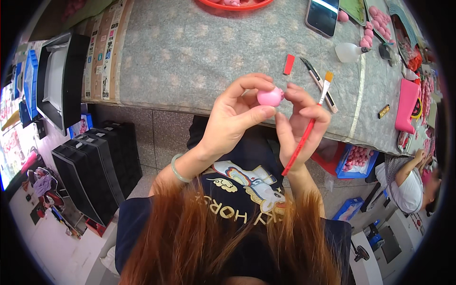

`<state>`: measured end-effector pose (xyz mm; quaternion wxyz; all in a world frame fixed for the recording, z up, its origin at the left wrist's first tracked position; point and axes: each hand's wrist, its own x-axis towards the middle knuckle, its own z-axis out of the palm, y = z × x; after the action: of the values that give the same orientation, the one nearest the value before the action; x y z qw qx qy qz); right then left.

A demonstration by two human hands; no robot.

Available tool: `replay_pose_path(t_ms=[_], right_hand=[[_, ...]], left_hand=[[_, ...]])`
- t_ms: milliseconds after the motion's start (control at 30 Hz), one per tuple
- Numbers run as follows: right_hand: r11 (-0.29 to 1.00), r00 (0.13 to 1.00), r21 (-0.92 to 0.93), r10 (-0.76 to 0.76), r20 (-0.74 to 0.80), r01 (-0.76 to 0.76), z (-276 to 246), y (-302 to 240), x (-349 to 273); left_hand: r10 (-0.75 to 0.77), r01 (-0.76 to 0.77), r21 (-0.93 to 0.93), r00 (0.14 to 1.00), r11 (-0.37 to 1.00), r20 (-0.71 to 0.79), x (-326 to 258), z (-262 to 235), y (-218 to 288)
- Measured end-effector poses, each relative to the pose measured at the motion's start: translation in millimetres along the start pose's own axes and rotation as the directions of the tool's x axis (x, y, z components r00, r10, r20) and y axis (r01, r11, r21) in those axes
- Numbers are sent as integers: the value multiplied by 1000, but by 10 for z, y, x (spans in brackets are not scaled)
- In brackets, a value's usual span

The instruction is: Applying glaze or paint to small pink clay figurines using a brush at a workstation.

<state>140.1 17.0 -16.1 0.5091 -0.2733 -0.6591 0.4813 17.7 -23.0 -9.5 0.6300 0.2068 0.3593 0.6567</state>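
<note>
Left hand: the small round pink piece point(269, 98) is pinched between the thumb and fingers of the left hand point(231, 113), above the near edge of the worktop point(180, 57).
Right hand: a red-handled brush point(303, 139) is clasped by the right hand point(303, 124), bristles pointing up and away; the raised fingertips are held close to the piece's knobbed side, and whether it is touched cannot be told.
Gap: the hands are held just apart, the pink piece between them.
Beyond the hands: a red block point(289, 64) and a slim cutter point(319, 84) are laid near each other, the cutter partly crossed by the brush.
Farther right: a translucent bottle point(349, 52) is seen lying on its side.
Far edge: a dark-screened phone point(323, 17) and a red tray point(235, 7) holding pink pieces are placed well apart.
</note>
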Motion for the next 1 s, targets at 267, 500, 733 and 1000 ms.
replay_pose_path(t_ms=[267,500,733,1000], right_hand=[[914,967,328,255,-5,-240,-30,-110,16],[937,967,244,255,11,-250,-16,-131,-2],[970,984,166,178,-4,-174,-25,-113,14],[384,684,682,691,234,-622,-102,-175,100]], left_hand=[[84,-84,-99,996,992,-1,10,47,-5],[260,-276,102,954,956,148,24,0,-85],[221,-235,89,964,968,145,41,17,-89],[255,-313,382,947,869,195,46,-6,-38]])
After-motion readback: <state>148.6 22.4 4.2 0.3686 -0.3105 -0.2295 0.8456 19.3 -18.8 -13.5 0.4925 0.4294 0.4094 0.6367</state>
